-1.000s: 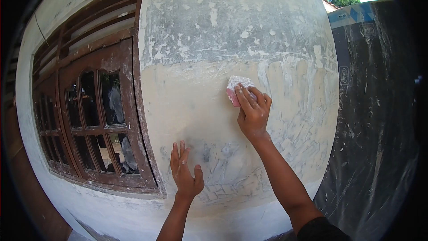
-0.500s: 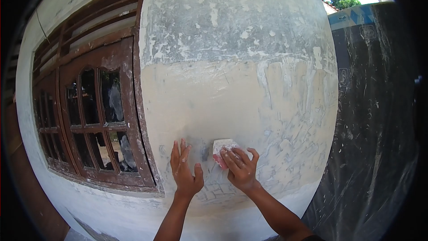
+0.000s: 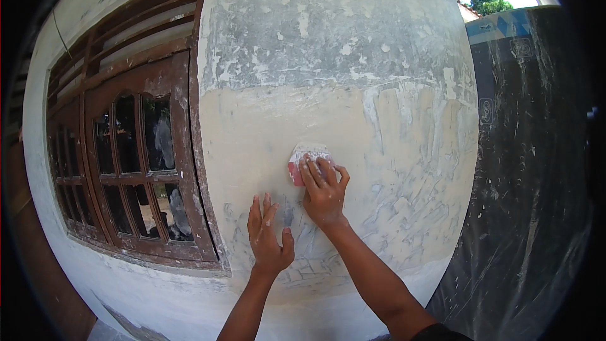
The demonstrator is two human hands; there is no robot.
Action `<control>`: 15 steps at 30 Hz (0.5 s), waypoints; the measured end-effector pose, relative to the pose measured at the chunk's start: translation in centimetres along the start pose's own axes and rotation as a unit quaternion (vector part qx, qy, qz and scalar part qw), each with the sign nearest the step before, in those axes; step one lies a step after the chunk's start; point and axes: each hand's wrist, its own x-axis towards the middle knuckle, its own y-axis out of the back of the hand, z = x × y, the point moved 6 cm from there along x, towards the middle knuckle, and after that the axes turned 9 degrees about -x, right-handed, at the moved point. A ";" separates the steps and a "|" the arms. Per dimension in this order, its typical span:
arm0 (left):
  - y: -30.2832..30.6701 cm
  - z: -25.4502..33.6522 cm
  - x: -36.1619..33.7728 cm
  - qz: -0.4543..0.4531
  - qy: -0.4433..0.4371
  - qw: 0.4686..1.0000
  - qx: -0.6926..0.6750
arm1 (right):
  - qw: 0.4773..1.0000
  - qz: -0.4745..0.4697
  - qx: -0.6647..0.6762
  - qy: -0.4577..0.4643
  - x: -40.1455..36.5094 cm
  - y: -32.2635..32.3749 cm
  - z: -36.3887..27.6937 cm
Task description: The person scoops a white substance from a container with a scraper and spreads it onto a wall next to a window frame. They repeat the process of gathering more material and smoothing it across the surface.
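My right hand (image 3: 325,192) grips a small putty scraper (image 3: 297,173), red with a white-smeared blade, its fingers pressing it against the wall. Beige putty (image 3: 271,126) coats the wall (image 3: 341,25) around it, smooth at the upper left and streaked with grey to the right. Lower and to the left, my left hand (image 3: 269,240) is open, thumb apart and fingers pointing up, over the rough lower part of the coat. A dark grey mark shows on the wall between the hands. White specks dot the fingers.
On the left is a brown wooden window (image 3: 136,158) with glass panes and a putty-spattered frame. A dark, splattered plastic-looking sheet (image 3: 530,170) with a blue top edge stands along the right. Bare grey-white wall runs above the putty band.
My right hand has slid the scraper up and slightly left along the wall, from the rough lower area onto the smoother putty. My left hand has shifted slightly right.
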 end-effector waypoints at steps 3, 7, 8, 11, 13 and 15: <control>0.9 -0.3 -0.1 0.002 -0.005 1.000 0.008 | 0.998 -0.022 0.050 0.024 -2.4 1.9 -2.3; 2.0 -1.5 -0.2 0.004 0.001 1.000 0.031 | 0.997 0.047 0.055 0.027 2.8 3.4 0.2; 2.2 -1.5 -0.1 0.006 -0.002 0.999 0.039 | 0.997 0.060 0.033 0.023 5.5 3.4 1.5; 2.3 -1.5 0.5 0.014 -0.005 0.999 0.045 | 0.993 0.115 -0.013 0.011 11.1 1.3 5.2; 2.2 -1.3 0.7 0.016 -0.001 0.999 0.043 | 0.996 0.091 -0.018 0.001 11.4 -0.7 6.2; 2.1 -1.2 0.9 0.017 0.004 0.999 0.033 | 0.997 0.065 -0.021 0.019 9.1 -0.9 4.7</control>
